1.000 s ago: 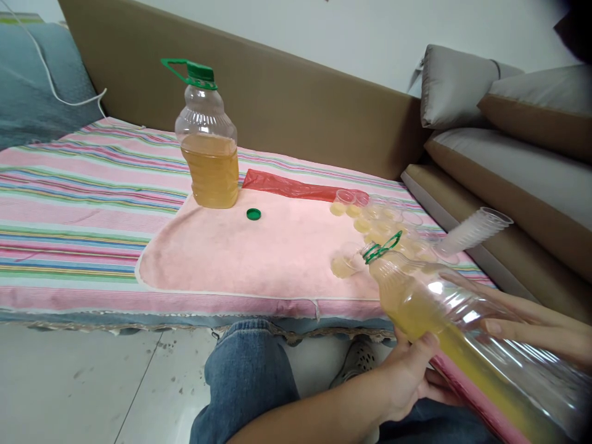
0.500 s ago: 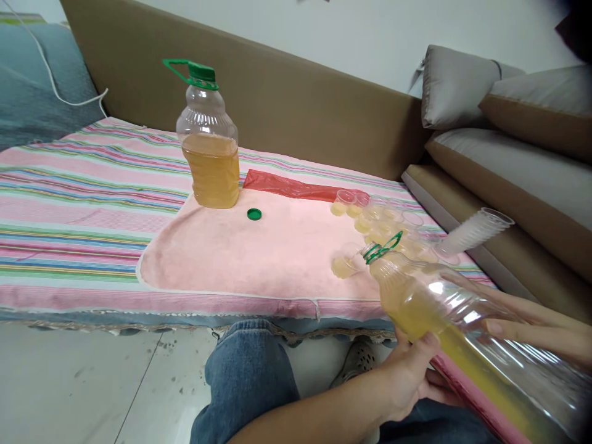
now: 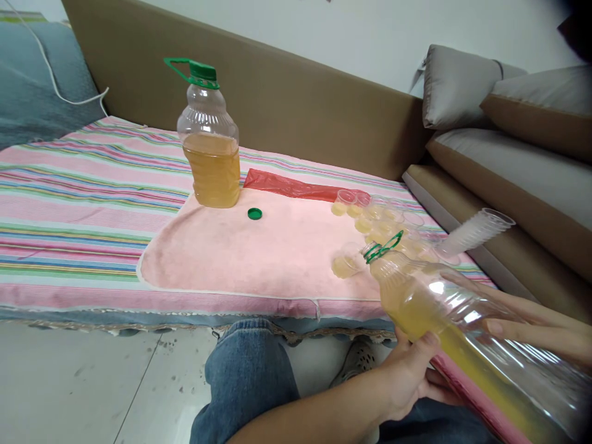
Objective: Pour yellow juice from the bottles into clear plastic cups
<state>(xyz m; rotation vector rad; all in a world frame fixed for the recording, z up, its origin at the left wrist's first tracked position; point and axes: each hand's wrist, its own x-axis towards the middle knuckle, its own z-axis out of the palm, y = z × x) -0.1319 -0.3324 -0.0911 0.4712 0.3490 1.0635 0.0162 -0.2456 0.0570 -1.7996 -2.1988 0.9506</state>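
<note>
A large clear bottle (image 3: 462,333) of yellow liquid lies tilted in both my hands, its open mouth with a green ring over a small plastic cup (image 3: 345,264) holding yellow liquid. My left hand (image 3: 411,370) cups the bottle from below, fingers curled on its side. My right hand (image 3: 518,317) rests along the bottle's far side, fingers laid on it. Several small cups (image 3: 374,219), some with yellow liquid, stand in a cluster on the pink towel (image 3: 259,253). A green cap (image 3: 254,214) lies loose on the towel.
A second bottle (image 3: 210,139) with a green cap and handle stands upright, half full. A red plastic bag (image 3: 296,186) lies behind the cups. A stack of empty cups (image 3: 476,231) lies at the right. Sofa cushions (image 3: 504,142) sit beyond. My knee (image 3: 250,370) is below.
</note>
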